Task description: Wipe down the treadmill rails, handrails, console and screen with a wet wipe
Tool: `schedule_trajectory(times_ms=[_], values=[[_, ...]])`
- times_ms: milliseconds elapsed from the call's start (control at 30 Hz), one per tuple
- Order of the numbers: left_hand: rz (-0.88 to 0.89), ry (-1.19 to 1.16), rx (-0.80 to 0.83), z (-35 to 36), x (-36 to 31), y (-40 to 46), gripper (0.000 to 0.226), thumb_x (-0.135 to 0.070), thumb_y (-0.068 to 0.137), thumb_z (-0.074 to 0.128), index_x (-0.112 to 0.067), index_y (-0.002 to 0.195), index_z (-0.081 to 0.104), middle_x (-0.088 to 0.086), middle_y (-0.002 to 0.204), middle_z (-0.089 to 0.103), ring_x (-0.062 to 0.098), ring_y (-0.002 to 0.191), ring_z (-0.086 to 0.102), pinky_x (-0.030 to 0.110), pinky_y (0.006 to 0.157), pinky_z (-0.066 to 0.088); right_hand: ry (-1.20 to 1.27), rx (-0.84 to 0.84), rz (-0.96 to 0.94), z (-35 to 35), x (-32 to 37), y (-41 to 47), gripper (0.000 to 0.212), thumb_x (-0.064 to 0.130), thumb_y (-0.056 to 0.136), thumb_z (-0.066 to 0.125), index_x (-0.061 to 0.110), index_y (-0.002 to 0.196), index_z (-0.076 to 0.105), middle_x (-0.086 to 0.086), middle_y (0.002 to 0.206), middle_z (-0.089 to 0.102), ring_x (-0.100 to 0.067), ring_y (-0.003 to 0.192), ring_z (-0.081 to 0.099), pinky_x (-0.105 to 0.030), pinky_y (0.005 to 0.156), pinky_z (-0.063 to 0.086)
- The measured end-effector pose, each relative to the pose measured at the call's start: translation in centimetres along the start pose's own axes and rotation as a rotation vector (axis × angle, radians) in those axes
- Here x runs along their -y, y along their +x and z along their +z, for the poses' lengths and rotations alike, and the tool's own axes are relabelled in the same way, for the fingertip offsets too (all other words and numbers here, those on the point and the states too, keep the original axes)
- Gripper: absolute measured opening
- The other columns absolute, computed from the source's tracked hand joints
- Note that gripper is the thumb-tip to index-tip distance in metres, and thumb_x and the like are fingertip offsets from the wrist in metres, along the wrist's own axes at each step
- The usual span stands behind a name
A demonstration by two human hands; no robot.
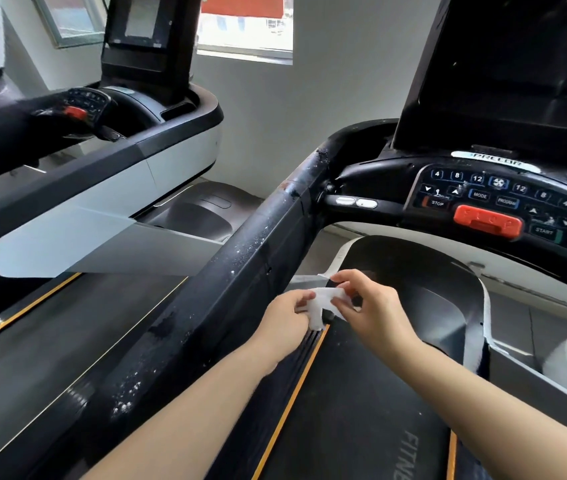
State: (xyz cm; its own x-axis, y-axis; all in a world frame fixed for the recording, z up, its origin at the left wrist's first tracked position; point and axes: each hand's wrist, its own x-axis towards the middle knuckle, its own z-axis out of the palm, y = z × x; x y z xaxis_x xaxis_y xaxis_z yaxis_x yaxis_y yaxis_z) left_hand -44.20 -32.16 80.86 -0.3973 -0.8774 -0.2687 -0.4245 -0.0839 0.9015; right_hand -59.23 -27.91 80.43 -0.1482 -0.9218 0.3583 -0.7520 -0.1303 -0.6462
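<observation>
- You hold the wet wipe (323,301) stretched between both hands over the front of the running belt (354,393), probably to unfold or refold it for a fresh face.
- Your left hand (287,315) pinches its left edge; your right hand (370,308) pinches the right edge, fingers curled round it.
- The wipe hangs in the air, touching no part of the treadmill.
- The left handrail (240,258), speckled with white droplets, runs just beside your left hand, likely next.
- The console (496,202) and dark screen (517,64) lie well apart, ahead.
</observation>
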Motion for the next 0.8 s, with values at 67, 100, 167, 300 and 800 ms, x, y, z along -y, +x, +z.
schedule_trajectory(times_ms=[67,100,167,300,800], values=[[-0.035,-0.112,0.016,-0.1,-0.1,-0.1,0.036,0.001,0.091,0.046,-0.016,0.121,0.058,0.005,0.115,0.063,0.017,0.109,0.059,0.038,0.097,0.048,0.005,0.027,-0.022,0.7,0.0,-0.4,0.027,0.005,0.082,0.07,0.011,0.108,0.064,0.002,0.085,0.065,-0.019,0.08,0.064,-0.03,0.073,0.052],[-0.04,-0.151,0.018,-0.1,-0.3,-0.2,0.032,0.0,0.092,0.044,-0.016,0.113,0.062,0.006,0.109,0.066,0.017,0.105,0.062,0.036,0.095,0.051,-0.01,0.045,-0.027,1.0,0.0,-0.7,0.026,0.005,0.083,0.069,0.011,0.107,0.064,-0.001,0.089,0.067,-0.021,0.083,0.064,-0.033,0.074,0.053],[-0.035,-0.179,0.001,-0.1,-0.4,-0.4,0.029,-0.003,0.094,0.042,-0.016,0.1,0.067,0.008,0.1,0.069,0.019,0.098,0.065,0.03,0.087,0.055,-0.078,0.068,-0.073,1.5,0.1,-1.1,0.02,0.003,0.082,0.069,0.011,0.1,0.066,-0.004,0.089,0.067,-0.024,0.082,0.063,-0.036,0.07,0.053],[-0.077,-0.265,-0.109,-0.5,-0.1,-0.7,0.028,-0.007,0.097,0.042,-0.021,0.093,0.066,0.004,0.096,0.069,0.017,0.093,0.066,0.018,0.068,0.055,-0.134,0.106,-0.243,2.3,0.1,-1.6,0.025,-0.01,0.07,0.074,0.013,0.08,0.07,-0.001,0.082,0.07,-0.026,0.074,0.064,-0.038,0.061,0.056],[0.379,0.677,-0.838,-14.6,9.5,-10.0,0.03,0.01,0.08,0.053,0.004,0.107,0.066,0.009,0.1,0.069,0.016,0.1,0.059,0.001,0.097,0.028,-0.117,0.35,-0.435,8.6,5.7,-1.5,0.029,-0.006,0.067,0.079,0.019,0.078,0.07,0.002,0.098,0.071,-0.018,0.088,0.065,-0.02,0.075,0.045]])
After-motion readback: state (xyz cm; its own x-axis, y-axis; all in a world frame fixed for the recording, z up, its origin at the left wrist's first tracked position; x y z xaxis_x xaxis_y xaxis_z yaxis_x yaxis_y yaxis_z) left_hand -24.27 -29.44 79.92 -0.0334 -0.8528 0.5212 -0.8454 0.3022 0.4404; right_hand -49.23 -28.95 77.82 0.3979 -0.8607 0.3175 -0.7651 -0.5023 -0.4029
